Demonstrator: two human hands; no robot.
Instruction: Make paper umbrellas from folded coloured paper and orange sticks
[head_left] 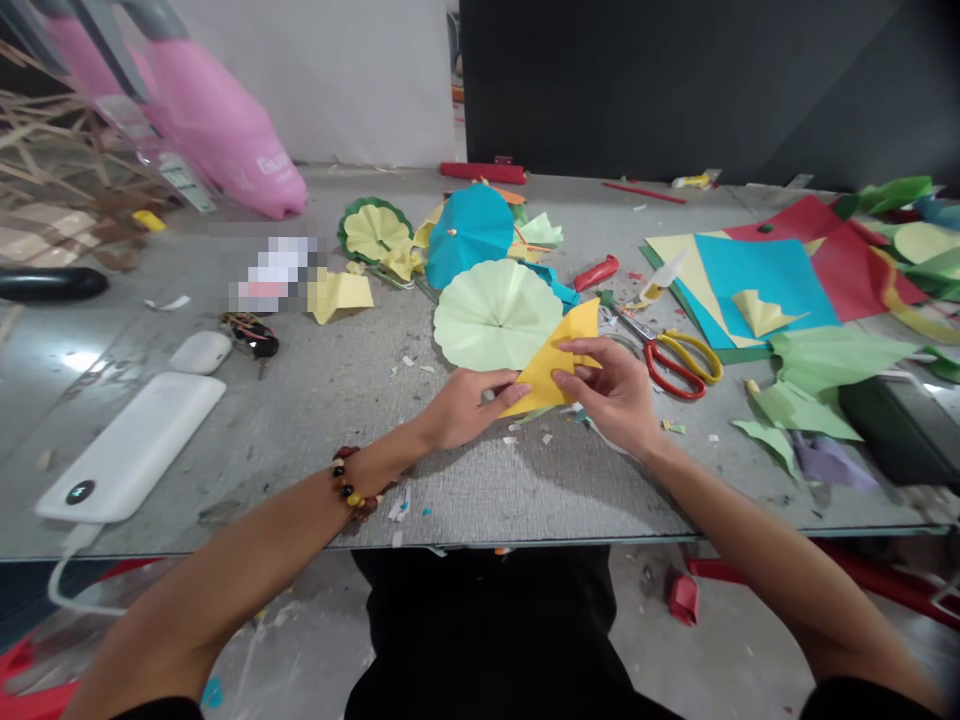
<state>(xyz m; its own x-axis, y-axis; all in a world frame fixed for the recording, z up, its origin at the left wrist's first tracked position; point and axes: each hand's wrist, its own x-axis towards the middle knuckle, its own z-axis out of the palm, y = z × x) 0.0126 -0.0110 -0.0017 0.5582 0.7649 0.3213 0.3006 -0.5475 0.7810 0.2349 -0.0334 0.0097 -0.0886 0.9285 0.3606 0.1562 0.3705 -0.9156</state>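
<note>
A folded yellow paper triangle (pixel 559 357) is held between both hands above the grey table (pixel 315 420). My left hand (pixel 465 405) pinches its lower left corner with fingers closed. My right hand (pixel 615 390) grips its right edge, thumb and forefinger pressed on the fold. Just behind the paper lies a pale green pleated paper circle (pixel 491 315). A beaded bracelet (pixel 352 485) sits on my left wrist.
Red-and-yellow scissors (pixel 675 360) lie right of my hands. Coloured paper sheets (pixel 765 275) and green scraps (pixel 810 380) fill the right side. A blue paper umbrella (pixel 469 230), a white power bank (pixel 131 445) and a pink bag (pixel 217 120) stand further off.
</note>
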